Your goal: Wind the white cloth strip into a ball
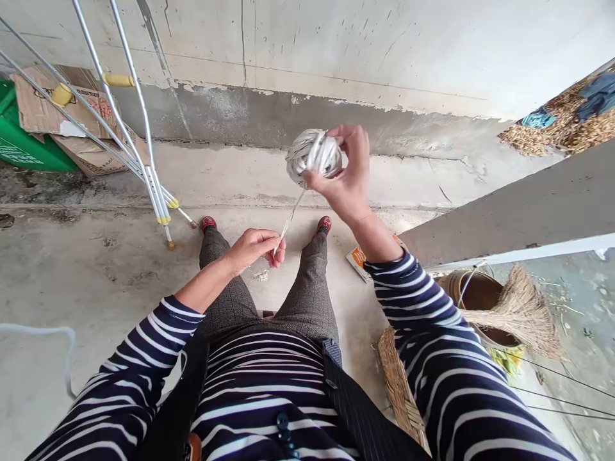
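Note:
My right hand [348,169] is closed around a ball of whitish twine [311,157], thumb below and fingers over its right side, held up in front of me. From the ball's underside a strand of twine [294,214] runs down and left to my left hand [262,246]. There my thumb and fingers pinch the strand, and a short end shows past the fingertips. The strand looks fairly straight between the two hands.
Metal crutches [137,153] with yellow grips lean at the left by a cardboard box [72,121] and a green bin [29,137]. At the right are a wooden bucket [456,285], a straw broom [523,314] and a low wall [519,211]. An orange-and-white packet [358,259] lies on the floor.

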`<action>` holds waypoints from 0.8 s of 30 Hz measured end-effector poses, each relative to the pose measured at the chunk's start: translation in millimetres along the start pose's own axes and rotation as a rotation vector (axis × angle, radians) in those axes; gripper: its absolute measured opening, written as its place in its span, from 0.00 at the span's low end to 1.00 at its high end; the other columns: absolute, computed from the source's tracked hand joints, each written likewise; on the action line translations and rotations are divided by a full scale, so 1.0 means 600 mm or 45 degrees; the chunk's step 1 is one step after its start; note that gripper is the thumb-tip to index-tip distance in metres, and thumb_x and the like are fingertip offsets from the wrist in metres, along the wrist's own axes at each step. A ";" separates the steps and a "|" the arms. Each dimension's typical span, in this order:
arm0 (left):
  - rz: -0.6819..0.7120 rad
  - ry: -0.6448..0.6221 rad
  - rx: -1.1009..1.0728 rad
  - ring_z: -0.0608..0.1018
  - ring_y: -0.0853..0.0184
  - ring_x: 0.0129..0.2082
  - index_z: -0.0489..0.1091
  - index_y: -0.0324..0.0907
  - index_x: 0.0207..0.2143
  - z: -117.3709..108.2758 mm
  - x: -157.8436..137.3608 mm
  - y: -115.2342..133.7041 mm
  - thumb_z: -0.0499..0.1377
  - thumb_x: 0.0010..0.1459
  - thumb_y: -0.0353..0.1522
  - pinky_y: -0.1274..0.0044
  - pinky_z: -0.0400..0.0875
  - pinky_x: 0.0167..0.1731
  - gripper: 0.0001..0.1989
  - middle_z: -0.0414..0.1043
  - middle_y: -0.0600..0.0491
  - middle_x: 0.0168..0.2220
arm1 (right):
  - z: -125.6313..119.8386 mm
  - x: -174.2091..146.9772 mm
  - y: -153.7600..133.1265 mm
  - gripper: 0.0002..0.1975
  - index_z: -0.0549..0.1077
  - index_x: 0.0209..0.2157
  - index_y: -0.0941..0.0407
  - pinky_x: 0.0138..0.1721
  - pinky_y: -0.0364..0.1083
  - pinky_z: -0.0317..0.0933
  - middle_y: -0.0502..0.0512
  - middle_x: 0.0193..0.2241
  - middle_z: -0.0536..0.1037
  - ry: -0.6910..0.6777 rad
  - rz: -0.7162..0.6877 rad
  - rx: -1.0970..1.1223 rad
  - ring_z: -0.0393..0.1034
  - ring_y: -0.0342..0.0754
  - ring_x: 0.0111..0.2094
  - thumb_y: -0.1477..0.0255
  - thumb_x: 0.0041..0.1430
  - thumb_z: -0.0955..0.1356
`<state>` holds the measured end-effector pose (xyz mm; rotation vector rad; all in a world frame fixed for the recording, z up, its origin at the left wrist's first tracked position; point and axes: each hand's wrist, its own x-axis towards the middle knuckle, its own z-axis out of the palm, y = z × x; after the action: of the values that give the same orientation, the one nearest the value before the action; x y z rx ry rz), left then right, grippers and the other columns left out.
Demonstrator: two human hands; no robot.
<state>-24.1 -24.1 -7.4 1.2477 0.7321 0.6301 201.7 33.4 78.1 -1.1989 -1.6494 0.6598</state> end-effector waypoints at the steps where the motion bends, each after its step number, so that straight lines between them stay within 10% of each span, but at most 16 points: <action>1: 0.000 -0.029 -0.013 0.78 0.69 0.24 0.75 0.37 0.31 -0.003 -0.003 0.005 0.62 0.63 0.40 0.77 0.75 0.28 0.15 0.77 0.49 0.27 | 0.007 -0.002 0.012 0.35 0.66 0.57 0.47 0.60 0.69 0.65 0.62 0.62 0.65 0.032 -0.049 -0.123 0.54 0.69 0.68 0.60 0.48 0.77; 9: 0.116 0.061 0.112 0.77 0.66 0.24 0.77 0.36 0.27 -0.062 0.005 0.069 0.65 0.60 0.42 0.76 0.72 0.24 0.17 0.78 0.45 0.26 | 0.039 -0.053 0.084 0.33 0.72 0.51 0.51 0.54 0.61 0.69 0.65 0.55 0.66 -0.297 0.017 -0.355 0.68 0.65 0.55 0.58 0.43 0.79; 15: 0.137 0.131 0.144 0.77 0.68 0.25 0.77 0.35 0.26 -0.073 0.035 0.077 0.65 0.60 0.40 0.79 0.70 0.24 0.17 0.78 0.45 0.27 | 0.050 -0.092 0.069 0.27 0.69 0.50 0.50 0.53 0.55 0.69 0.54 0.48 0.75 -0.758 0.355 0.439 0.70 0.56 0.52 0.59 0.49 0.76; 24: 0.123 0.193 0.469 0.77 0.70 0.25 0.79 0.36 0.28 -0.070 0.048 0.066 0.64 0.59 0.37 0.80 0.71 0.28 0.13 0.78 0.49 0.25 | 0.058 -0.122 0.062 0.27 0.69 0.47 0.50 0.47 0.54 0.73 0.52 0.40 0.80 -0.667 0.665 0.913 0.75 0.56 0.47 0.64 0.44 0.75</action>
<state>-40.1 31.7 20.7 1.5931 0.9483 0.6944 189.5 -16.7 5.6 -0.9448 -1.2770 1.8390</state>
